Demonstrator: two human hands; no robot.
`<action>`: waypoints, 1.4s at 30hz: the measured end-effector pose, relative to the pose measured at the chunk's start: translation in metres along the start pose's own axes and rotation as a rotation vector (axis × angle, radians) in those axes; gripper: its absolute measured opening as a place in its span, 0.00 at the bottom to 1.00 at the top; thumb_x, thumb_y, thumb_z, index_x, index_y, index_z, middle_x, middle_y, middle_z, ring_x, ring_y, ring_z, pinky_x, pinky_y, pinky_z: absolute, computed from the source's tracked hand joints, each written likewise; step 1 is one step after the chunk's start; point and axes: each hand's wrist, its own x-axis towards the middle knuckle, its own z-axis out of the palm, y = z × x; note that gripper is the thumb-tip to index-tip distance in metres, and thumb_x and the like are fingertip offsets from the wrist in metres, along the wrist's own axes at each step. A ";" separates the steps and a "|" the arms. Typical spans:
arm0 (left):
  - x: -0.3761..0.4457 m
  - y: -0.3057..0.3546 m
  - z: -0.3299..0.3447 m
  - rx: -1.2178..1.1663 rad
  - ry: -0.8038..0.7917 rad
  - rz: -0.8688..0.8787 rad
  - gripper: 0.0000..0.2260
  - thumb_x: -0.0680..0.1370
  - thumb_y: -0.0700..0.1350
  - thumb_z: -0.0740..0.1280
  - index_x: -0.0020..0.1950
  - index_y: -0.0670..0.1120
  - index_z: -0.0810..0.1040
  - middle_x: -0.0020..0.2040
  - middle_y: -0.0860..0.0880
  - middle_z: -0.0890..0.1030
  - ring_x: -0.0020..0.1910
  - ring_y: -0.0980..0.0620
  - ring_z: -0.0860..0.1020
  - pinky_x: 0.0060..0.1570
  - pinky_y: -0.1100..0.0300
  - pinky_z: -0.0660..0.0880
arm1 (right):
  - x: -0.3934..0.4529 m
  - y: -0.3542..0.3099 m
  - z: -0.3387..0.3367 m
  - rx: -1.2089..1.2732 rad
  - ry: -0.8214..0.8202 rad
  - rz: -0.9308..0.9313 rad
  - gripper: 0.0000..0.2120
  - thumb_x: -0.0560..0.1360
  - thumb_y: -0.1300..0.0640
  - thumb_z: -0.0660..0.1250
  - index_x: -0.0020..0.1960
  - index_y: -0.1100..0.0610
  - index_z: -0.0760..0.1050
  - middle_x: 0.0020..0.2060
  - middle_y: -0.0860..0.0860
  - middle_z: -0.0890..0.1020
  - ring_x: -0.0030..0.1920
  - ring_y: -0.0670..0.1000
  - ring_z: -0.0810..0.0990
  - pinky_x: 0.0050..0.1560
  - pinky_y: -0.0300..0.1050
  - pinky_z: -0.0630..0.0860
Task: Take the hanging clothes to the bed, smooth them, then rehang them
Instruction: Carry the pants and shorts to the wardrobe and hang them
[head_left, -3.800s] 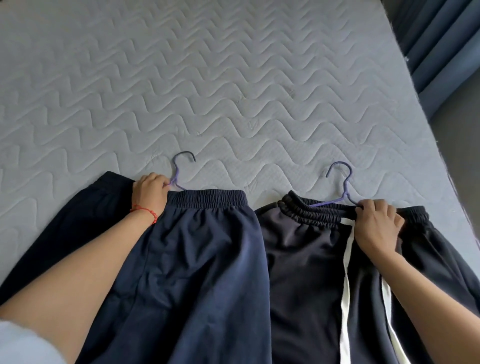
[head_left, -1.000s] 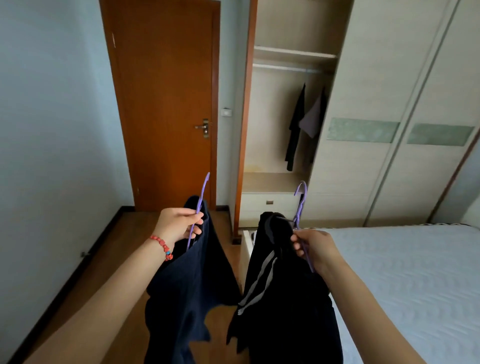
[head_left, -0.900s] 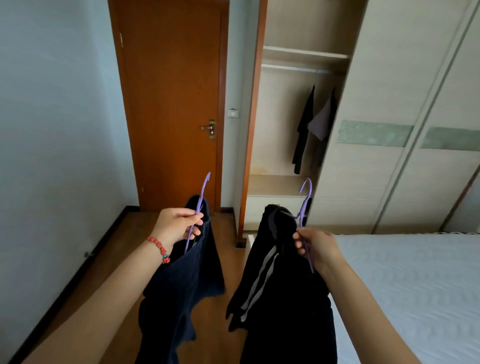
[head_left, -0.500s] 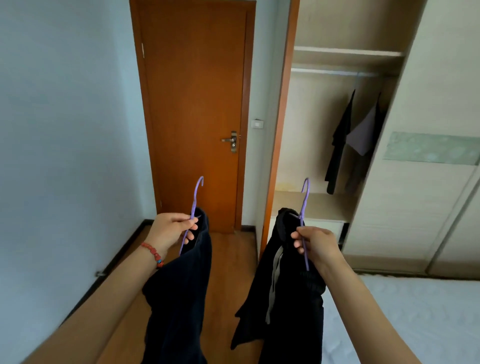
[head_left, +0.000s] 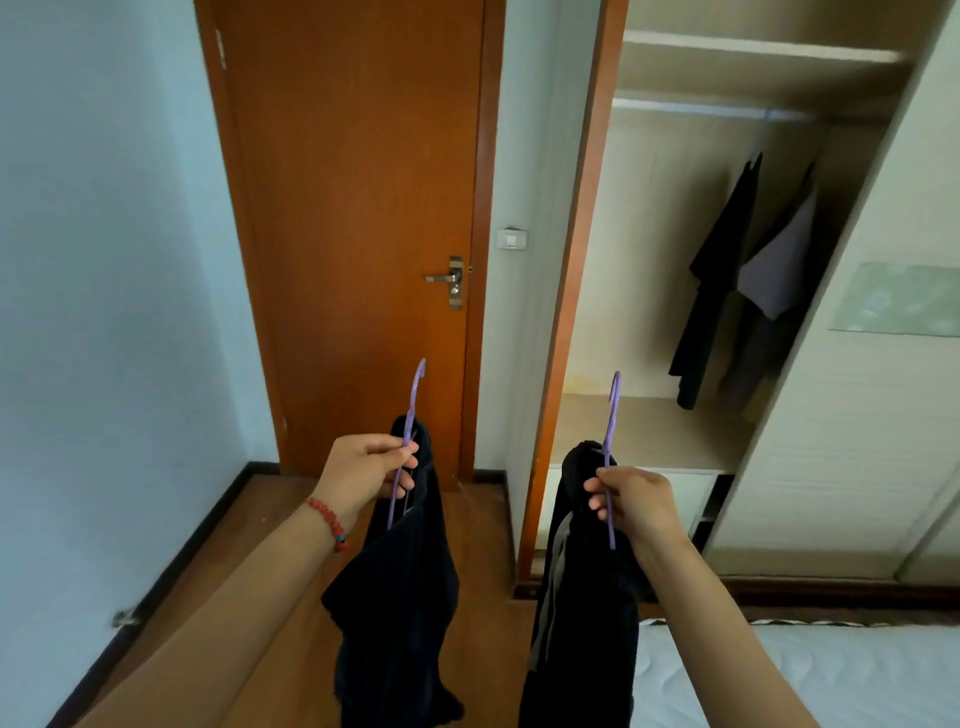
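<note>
Soft, even daylight is filling the room, casting no hard shadows. Wide-angle distortion is bending the door frame (head_left: 483, 208) and wardrobe (head_left: 857, 364) edges. Beyond the right hand (head_left: 631, 501), the shelf is blurring slightly.

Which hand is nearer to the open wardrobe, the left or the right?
Right. The right hand is in front of the open wardrobe, below its shelf; the left hand is off to its left, before the door.

bed (head_left: 857, 670): white quilted cover, lower right | wooden floor (head_left: 249, 561): left, below door
</note>
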 end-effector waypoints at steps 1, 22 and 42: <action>0.023 0.000 0.005 0.007 -0.028 -0.002 0.06 0.76 0.34 0.63 0.47 0.37 0.79 0.36 0.42 0.79 0.21 0.58 0.76 0.23 0.66 0.74 | 0.019 -0.002 0.008 0.010 0.024 0.007 0.06 0.77 0.65 0.59 0.47 0.64 0.75 0.32 0.56 0.79 0.26 0.50 0.73 0.29 0.41 0.72; 0.355 0.031 0.208 0.195 -0.584 0.041 0.08 0.76 0.33 0.63 0.39 0.42 0.78 0.35 0.43 0.79 0.19 0.58 0.75 0.23 0.66 0.74 | 0.306 -0.061 -0.013 0.162 0.437 -0.005 0.04 0.76 0.66 0.60 0.45 0.65 0.73 0.23 0.53 0.80 0.18 0.47 0.75 0.20 0.36 0.69; 0.563 0.083 0.460 -0.003 -0.865 0.044 0.07 0.74 0.33 0.66 0.38 0.41 0.79 0.34 0.44 0.79 0.20 0.56 0.77 0.21 0.67 0.74 | 0.513 -0.176 -0.086 -0.029 0.610 -0.120 0.09 0.76 0.67 0.61 0.38 0.63 0.72 0.24 0.54 0.79 0.21 0.49 0.77 0.23 0.37 0.74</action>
